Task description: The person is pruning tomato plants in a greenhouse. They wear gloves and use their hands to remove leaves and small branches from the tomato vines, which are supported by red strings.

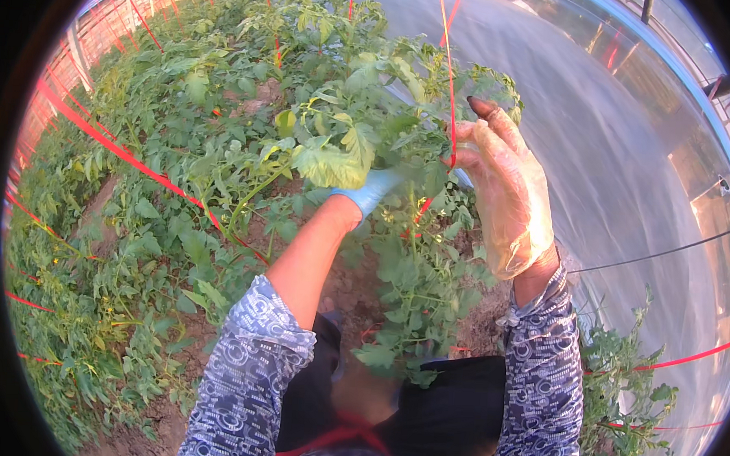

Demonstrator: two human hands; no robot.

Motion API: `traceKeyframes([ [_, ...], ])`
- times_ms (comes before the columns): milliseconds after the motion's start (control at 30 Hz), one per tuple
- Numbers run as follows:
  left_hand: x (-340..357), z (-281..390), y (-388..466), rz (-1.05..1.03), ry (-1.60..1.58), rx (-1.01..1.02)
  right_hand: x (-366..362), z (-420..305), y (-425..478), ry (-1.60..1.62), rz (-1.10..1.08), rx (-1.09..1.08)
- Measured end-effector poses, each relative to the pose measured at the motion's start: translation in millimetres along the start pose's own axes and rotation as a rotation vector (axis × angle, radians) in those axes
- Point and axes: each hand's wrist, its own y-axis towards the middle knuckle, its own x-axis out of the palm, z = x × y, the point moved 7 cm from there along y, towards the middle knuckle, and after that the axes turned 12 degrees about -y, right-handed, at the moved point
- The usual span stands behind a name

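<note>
My left hand point(369, 191), in a blue glove, reaches in among the leaves of a tomato plant point(409, 266) in front of me. Its fingers are blurred and partly behind foliage, so I cannot tell what they hold. A thin clear plastic glove covers my right hand point(507, 185), raised on the plant's right side. Its thumb and fingertips close on a red plastic string point(451, 103) that hangs from above. At the fingers the string bends and runs down left to the stem. One dark fingertip sticks up apart from the others. Small yellowish flowers show below my hands.
Dense tomato rows point(157, 219) fill the left, with red strings point(130, 159) slanting across them. Translucent plastic sheeting point(588, 146) curves along the right. Another plant point(627, 374) stands at lower right. Brown soil point(356, 289) lies between my legs and the plants.
</note>
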Motion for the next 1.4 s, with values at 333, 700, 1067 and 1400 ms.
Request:
traceKeyframes([
  [333,-81,-69,48,0.344,-0.197,-0.239,30,13,-26,-0.034,-0.123,0.062],
  [700,59,-67,43,-0.335,-0.568,-0.193,93,6,-50,-0.359,-0.107,0.022],
  [1067,66,-43,21,-0.183,-0.325,-0.436,-20,38,-82,-0.548,0.120,0.533],
  [1400,69,-26,-4,-0.365,-0.317,-0.500,-50,123,-79,-0.162,0.250,0.455],
])
